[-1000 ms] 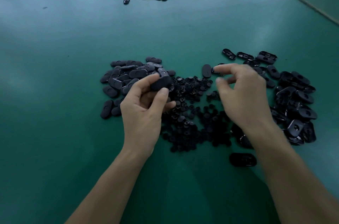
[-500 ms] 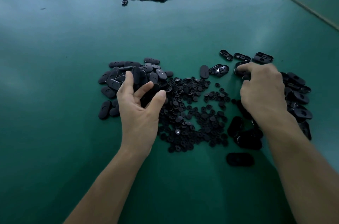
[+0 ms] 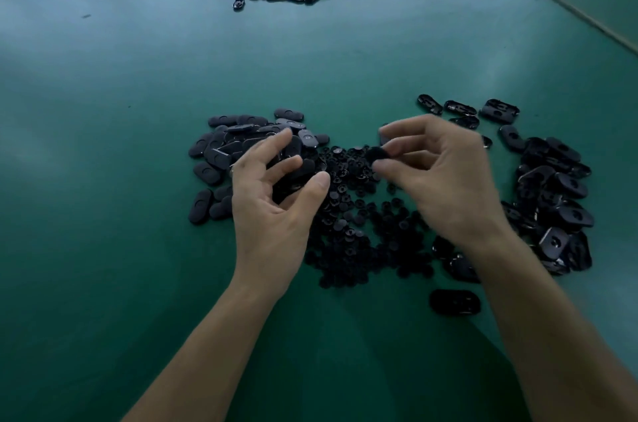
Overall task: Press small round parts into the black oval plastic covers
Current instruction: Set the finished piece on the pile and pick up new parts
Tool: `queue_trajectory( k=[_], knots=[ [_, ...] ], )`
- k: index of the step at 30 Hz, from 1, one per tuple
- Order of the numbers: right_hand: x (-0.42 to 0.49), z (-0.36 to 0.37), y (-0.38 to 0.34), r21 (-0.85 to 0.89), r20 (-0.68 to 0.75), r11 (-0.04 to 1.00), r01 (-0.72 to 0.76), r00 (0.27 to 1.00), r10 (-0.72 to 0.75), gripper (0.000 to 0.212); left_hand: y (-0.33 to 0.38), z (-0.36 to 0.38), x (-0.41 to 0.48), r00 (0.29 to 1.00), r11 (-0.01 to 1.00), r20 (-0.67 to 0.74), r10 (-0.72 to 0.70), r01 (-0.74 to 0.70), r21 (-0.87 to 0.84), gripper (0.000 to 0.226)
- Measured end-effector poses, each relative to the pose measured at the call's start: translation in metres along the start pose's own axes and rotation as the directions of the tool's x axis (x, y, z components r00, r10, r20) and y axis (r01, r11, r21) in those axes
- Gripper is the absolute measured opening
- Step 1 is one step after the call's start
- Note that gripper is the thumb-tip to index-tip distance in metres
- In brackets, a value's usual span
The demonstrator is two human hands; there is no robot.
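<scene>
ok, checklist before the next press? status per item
1. Right hand has something to work with: ok, it pinches a dark piece at its fingertips.
2. Whether that piece is a cover or a round part: cannot tell, blurred.
3. Left hand free: ok, open, fingers spread over the left pile of covers.
4. Round parts at hand: ok, the heap of round parts lies between both hands.
5. More covers: ok, the right pile of covers lies beside the right hand.
6. Piece facing the right way: cannot tell.
</scene>
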State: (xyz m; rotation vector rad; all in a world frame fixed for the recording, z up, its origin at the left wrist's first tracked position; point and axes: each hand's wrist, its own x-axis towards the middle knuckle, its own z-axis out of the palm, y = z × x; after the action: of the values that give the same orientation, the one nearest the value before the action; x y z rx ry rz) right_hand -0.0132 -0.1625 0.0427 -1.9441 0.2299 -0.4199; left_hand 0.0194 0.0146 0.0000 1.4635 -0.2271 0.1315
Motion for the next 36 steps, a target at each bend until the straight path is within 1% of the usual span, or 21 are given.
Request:
queue_trajectory(
  k=[2,4,6,8,10,12,14,16,17,19,21,26,28,30,32,34,36],
  knots=[
    [-0.006,0.011,-0.002,0.115,0.089,0.993,0.040,0.995,-0.050,0.035,0.001,0.001,0.000,1.000,1.000,0.027,-0.002,0.001,0.007,0.034],
    [-0.010,0.019,-0.001,0.202,0.172,0.977,0.067,0.980,-0.103,0.034,0.003,0.001,-0.001,0.996,1.000,0.090,-0.002,-0.001,0.029,0.023],
    [-0.014,0.025,0.001,0.264,0.235,0.961,0.078,0.962,-0.143,0.033,0.005,0.001,-0.002,0.987,1.000,0.159,0.001,-0.005,0.027,0.018],
    [-0.017,0.028,0.003,0.277,0.251,0.955,0.102,0.952,-0.174,0.033,0.006,0.001,-0.002,0.982,1.000,0.190,-0.003,0.001,0.010,0.014],
    [-0.019,0.029,0.005,0.271,0.214,0.956,0.110,0.962,-0.172,0.034,0.005,0.001,-0.002,0.987,1.000,0.163,-0.002,0.001,0.003,0.014],
    [-0.020,0.028,0.006,0.218,0.157,0.969,0.111,0.976,-0.148,0.035,0.004,0.002,-0.001,0.992,1.000,0.125,-0.012,0.014,-0.014,0.014],
    [-0.021,0.026,0.008,0.072,0.133,0.985,0.154,0.978,-0.162,0.031,0.004,0.002,-0.001,0.994,0.998,0.106,-0.030,0.036,-0.050,0.012],
    [-0.023,0.025,0.008,-0.059,0.144,0.981,0.183,0.974,-0.173,0.021,0.003,0.002,-0.001,0.995,0.997,0.088,-0.035,0.042,-0.072,0.012],
    [-0.024,0.025,0.007,-0.069,0.147,0.982,0.178,0.975,-0.166,0.016,0.003,0.002,-0.001,0.996,0.996,0.077,-0.034,0.041,-0.082,0.013],
    [-0.025,0.026,0.007,-0.033,0.143,0.986,0.163,0.977,-0.157,0.008,0.002,0.001,-0.001,0.998,0.995,0.060,-0.032,0.038,-0.093,0.015],
    [-0.025,0.026,0.006,-0.016,0.122,0.986,0.166,0.979,-0.162,0.008,0.003,0.001,-0.001,0.998,0.996,0.061,-0.032,0.037,-0.082,0.018],
    [-0.024,0.024,0.007,0.004,0.082,0.985,0.173,0.982,-0.173,0.016,0.005,0.001,-0.003,0.990,0.997,0.127,-0.058,0.065,-0.048,0.020],
    [-0.025,0.025,0.007,-0.032,0.045,0.985,0.168,0.985,-0.166,0.015,0.005,0.002,-0.002,0.992,0.996,0.111,-0.062,0.068,-0.052,0.019],
    [-0.025,0.026,0.008,-0.128,0.004,0.977,0.168,0.986,-0.169,0.015,0.005,0.002,-0.002,0.995,0.995,0.082,-0.065,0.071,-0.074,0.019],
    [-0.026,0.024,0.010,-0.258,0.027,0.951,0.170,0.985,-0.169,0.013,0.005,0.003,-0.001,0.996,0.993,0.049,-0.070,0.075,-0.092,0.019],
    [-0.026,0.023,0.012,-0.381,0.098,0.909,0.169,0.985,-0.142,0.013,0.004,0.003,0.000,0.997,0.991,0.021,-0.076,0.078,-0.105,0.020],
    [-0.027,0.023,0.013,-0.460,0.161,0.868,0.185,0.979,-0.123,0.016,0.003,0.003,0.001,0.997,0.991,0.011,-0.077,0.078,-0.109,0.021]
  ],
)
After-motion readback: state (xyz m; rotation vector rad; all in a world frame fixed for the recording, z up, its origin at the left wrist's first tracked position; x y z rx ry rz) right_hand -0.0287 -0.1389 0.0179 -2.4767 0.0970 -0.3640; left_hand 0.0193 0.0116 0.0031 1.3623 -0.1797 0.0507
